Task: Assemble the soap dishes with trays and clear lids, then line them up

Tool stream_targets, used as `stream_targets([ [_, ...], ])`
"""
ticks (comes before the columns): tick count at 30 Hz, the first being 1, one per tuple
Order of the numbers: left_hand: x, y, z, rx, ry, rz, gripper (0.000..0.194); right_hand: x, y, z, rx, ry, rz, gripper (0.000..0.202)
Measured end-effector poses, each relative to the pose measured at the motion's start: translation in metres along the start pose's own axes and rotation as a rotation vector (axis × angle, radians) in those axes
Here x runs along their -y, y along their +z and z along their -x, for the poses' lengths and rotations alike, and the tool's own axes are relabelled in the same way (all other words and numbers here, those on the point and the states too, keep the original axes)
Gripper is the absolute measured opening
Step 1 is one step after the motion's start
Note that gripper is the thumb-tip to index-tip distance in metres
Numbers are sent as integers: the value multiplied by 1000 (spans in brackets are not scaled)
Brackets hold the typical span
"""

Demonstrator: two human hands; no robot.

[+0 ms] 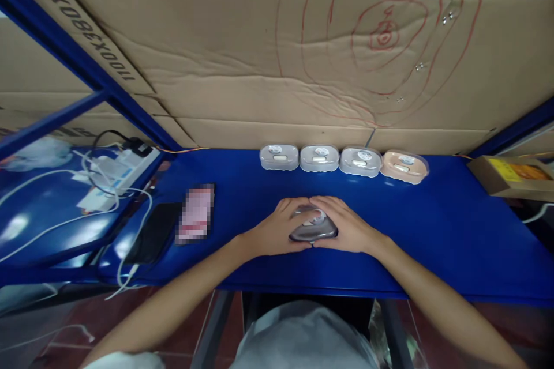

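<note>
A white plastic power strip (139,166) is seen at left, then a flat black slab (156,228). Near the glossy blue tabletop's (445,236) front edge, the left hand (274,229) is curved against a shiny, rounded dark-grey case (314,233), its other side cupped by the right hand (352,228). Behind, three grey oval cases (319,159) and a peach one (404,168), clear-lidded, are lined up before a cardboard box (506,184).

Inside the grip, the container (312,233) looks smooth, glossy plastic, the shelf (433,225) beneath shiny painted metal, and the cardboard (208,29) beyond matt and creased.
</note>
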State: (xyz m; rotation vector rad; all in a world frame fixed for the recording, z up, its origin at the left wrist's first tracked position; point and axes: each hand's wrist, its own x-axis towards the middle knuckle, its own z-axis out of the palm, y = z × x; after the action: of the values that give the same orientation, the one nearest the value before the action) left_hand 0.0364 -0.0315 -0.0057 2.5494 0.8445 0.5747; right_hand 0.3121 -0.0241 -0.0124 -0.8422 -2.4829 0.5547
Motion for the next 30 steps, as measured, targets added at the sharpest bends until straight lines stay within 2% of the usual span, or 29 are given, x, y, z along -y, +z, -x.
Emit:
stream_targets([
  [3,22,8,-10,-17,-51,224,106,-5,-5,-1,-68,26,24,96],
  [6,35,22,-10,-52,-128,394,124,-9,-13,1,-127,33,30,87],
  [9,35,28,-4,-75,-175,454,134,-14,-26,6,-207,40,24,76],
  [11,31,24,0,-71,-208,445,137,-22,-37,11,-307,113,20,67],
  [13,26,15,3,-16,-223,394,135,-32,-46,15,-400,236,47,62],
  [15,20,7,4,65,-161,336,132,-43,-48,18,-426,332,100,61],
  [18,11,3,4,168,-4,261,126,-53,-37,16,-329,347,145,64],
  [21,4,5,5,229,111,170,108,-52,-19,9,-183,291,159,69],
  [24,3,10,6,220,131,122,99,-45,-10,2,-65,295,202,75],
  [27,6,15,8,192,122,131,98,-39,-14,0,37,308,261,75],
  [30,9,17,8,159,80,106,100,-31,-26,4,-1,277,227,68],
])
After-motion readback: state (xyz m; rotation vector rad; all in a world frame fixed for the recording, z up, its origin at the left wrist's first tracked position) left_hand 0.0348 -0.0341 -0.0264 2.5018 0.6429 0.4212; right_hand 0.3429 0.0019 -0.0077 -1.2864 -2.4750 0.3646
